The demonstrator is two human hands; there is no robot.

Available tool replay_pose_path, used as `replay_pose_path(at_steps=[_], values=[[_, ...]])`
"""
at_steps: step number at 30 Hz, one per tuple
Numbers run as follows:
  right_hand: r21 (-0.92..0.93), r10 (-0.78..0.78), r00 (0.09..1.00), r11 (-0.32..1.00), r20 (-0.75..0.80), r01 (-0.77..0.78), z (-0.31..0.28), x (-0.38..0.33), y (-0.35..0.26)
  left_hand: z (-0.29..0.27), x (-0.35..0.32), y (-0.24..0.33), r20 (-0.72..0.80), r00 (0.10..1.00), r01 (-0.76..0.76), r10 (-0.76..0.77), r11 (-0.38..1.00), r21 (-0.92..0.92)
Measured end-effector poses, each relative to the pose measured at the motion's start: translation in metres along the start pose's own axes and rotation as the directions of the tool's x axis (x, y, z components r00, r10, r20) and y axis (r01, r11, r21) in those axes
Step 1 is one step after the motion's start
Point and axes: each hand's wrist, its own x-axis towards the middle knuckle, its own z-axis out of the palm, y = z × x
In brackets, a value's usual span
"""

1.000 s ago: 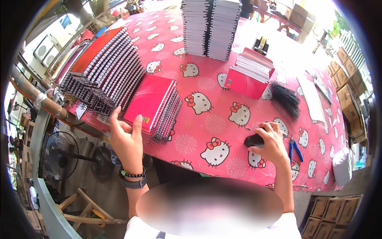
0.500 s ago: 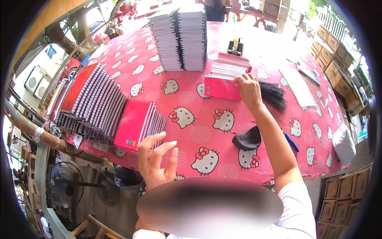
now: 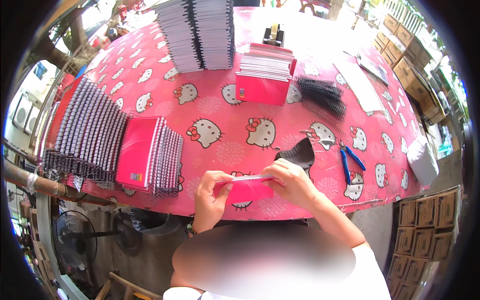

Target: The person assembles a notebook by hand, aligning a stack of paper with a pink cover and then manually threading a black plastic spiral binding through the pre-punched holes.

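Note:
Both my hands hold one pink-covered notebook [image 3: 246, 189] on edge at the near rim of the table. My left hand [image 3: 210, 196] grips its left end and my right hand [image 3: 292, 183] grips its right end from above. Just beyond my right hand lies a black curved piece [image 3: 299, 152]. A pile of pink notebooks [image 3: 265, 75] stands at the table's middle, with a heap of black spiral wire bindings [image 3: 324, 95] to its right. Bound pink notebooks with wire spines [image 3: 150, 155] lie fanned at my left.
The table wears a red cartoon-cat cloth [image 3: 220, 115]. A long fanned row of bound notebooks [image 3: 87, 135] fills the left edge, tall stacks of bound pads [image 3: 200, 32] stand at the back, blue-handled pliers [image 3: 350, 160] lie right. Cardboard boxes [image 3: 425, 235] and a floor fan [image 3: 75, 242] flank me.
My right hand came back from the pink pile at the table's middle with a notebook. My left hand, empty before, now grips the notebook's other end near the table edge.

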Motion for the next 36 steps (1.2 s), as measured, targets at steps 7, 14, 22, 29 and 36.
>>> replay_pose_path(at_steps=[7,14,22,29,36], values=[[-0.006,-0.099,0.995,0.995,0.025,0.099,-0.017,0.006,-0.015,0.023,0.005,0.054,0.101,0.922,-0.373,0.374,0.784,0.496],[-0.333,0.165,0.903,0.891,-0.398,-0.309,-0.093,0.012,0.121,0.03,0.022,0.046,0.18,0.856,-0.512,0.484,0.753,0.413],[-0.516,0.287,0.901,0.744,-0.326,-0.424,-0.08,0.019,0.157,0.036,0.028,0.043,0.107,0.914,-0.392,0.392,0.783,0.483],[-0.336,0.362,0.914,0.851,-0.183,-0.404,-0.101,0.021,0.147,0.04,0.029,0.043,0.086,0.936,-0.346,0.34,0.852,0.393],[0.093,0.082,0.997,0.992,0.0,-0.082,-0.077,-0.001,0.004,0.037,0.029,0.041,0.086,0.94,-0.337,0.331,0.855,0.394]])
